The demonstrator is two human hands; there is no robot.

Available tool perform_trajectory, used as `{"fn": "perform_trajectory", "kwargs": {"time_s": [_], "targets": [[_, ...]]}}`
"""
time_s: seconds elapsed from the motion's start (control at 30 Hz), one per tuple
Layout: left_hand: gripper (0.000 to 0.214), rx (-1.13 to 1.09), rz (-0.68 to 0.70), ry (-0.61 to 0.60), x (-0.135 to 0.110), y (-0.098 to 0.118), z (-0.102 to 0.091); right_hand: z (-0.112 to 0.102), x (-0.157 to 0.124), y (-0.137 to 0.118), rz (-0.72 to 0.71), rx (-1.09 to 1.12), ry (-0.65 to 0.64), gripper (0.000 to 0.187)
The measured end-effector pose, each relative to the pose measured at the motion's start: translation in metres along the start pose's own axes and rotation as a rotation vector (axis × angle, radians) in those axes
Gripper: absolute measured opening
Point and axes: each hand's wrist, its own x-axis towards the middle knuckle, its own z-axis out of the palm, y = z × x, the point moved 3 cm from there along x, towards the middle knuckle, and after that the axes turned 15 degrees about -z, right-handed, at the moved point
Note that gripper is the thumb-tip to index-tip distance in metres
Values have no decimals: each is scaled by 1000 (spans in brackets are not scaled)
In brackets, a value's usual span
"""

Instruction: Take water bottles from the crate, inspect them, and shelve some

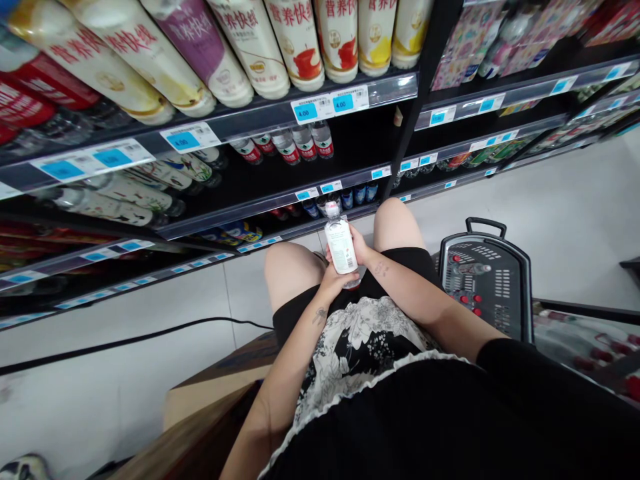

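Note:
A clear bottle (340, 243) with a white label and white cap stands upright above my lap, in front of my knees. Both hands hold it. My left hand (334, 280) wraps its lower part from below and the left. My right hand (361, 248) presses against its right side, fingers curled round the label. Behind the bottle is a low shelf (300, 193) of small bottles with red and blue labels.
Tall shelves with blue price tags (306, 111) hold rows of large drink bottles (295, 40) overhead. A grey shopping basket (487, 280) with red-capped bottles stands on the floor at my right. A cardboard box (220, 380) sits at my lower left. A black cable (125, 341) crosses the white floor.

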Motion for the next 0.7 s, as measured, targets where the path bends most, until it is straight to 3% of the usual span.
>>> {"fn": "perform_trajectory", "kwargs": {"time_s": [0.4,0.5,0.63,0.7], "targets": [[50,-17,-40,-11,1,1,1,-2,0,0,-26,0,50,81],[51,-81,-82,-31,1,0,2,-8,0,-2,-46,-26,123,75],[46,-229,-256,-215,-3,-2,0,-11,-3,-12,-159,-105,264,58],[51,-314,-264,-361,-8,0,-3,-6,-8,-19,-218,-189,244,58]]}}
